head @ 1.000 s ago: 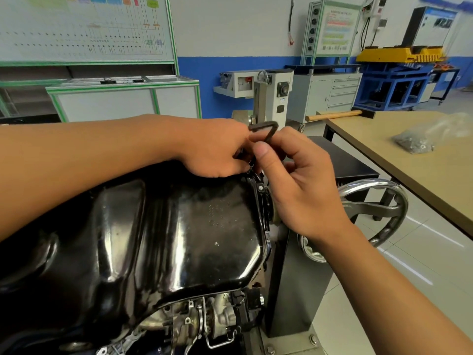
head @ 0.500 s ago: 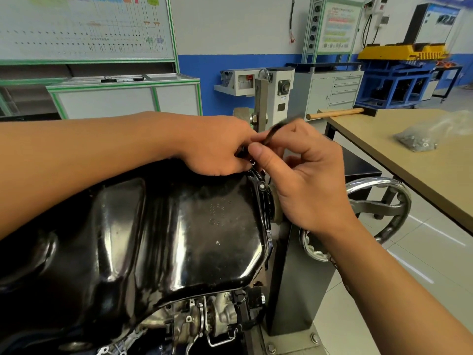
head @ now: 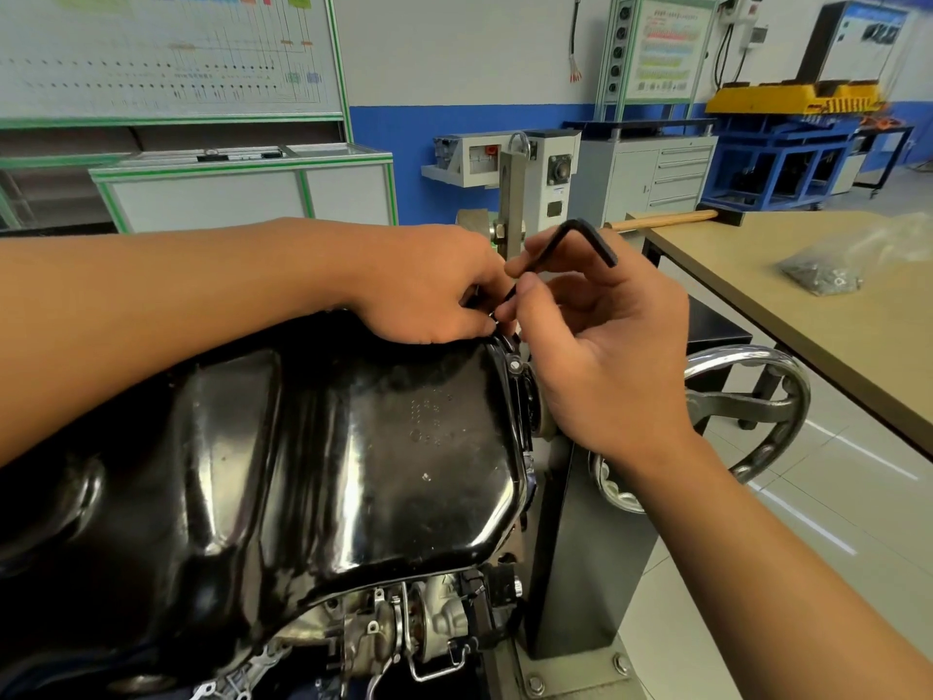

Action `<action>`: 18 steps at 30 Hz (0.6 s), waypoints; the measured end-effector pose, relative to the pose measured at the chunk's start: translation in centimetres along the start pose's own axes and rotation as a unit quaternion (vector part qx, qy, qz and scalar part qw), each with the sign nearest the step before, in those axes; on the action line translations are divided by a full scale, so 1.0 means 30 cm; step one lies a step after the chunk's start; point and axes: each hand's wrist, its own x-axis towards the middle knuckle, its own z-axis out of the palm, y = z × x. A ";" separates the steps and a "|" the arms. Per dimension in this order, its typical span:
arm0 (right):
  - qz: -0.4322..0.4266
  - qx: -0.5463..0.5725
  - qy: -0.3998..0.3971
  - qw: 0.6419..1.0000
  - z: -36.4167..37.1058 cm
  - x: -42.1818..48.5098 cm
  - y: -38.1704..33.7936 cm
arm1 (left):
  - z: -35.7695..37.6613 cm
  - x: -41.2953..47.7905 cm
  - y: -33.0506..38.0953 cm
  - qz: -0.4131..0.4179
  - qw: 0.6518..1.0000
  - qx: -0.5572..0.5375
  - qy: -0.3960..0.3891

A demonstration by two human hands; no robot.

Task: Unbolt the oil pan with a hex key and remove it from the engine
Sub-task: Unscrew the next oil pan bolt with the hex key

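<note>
**Head view.** The oil pan (head: 303, 472), black and glossy, fills the lower left and centre of the frame. It is still seated on the engine (head: 419, 629). Both hands meet at the pan's upper right corner. The right hand (head: 606, 356) pinches the long arm of the hex key (head: 550, 247) between thumb and forefinger. The left hand (head: 429, 290) curls its fingertips round the key's lower end, seemingly steadying it. The key's long axis rises from the flange at lower left to upper right, with the short arm bent down to the right. We judge the tip to sit at a corner bolt hidden by fingers. 1 further bolt (head: 514, 365) shows just below. Embossed marks on the pan and the wall charts are too small to read.
</note>
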 end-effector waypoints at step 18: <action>0.040 0.017 -0.068 0.997 -0.002 0.008 0.010 | 0.000 -0.003 0.002 0.010 1.000 -0.003 -0.003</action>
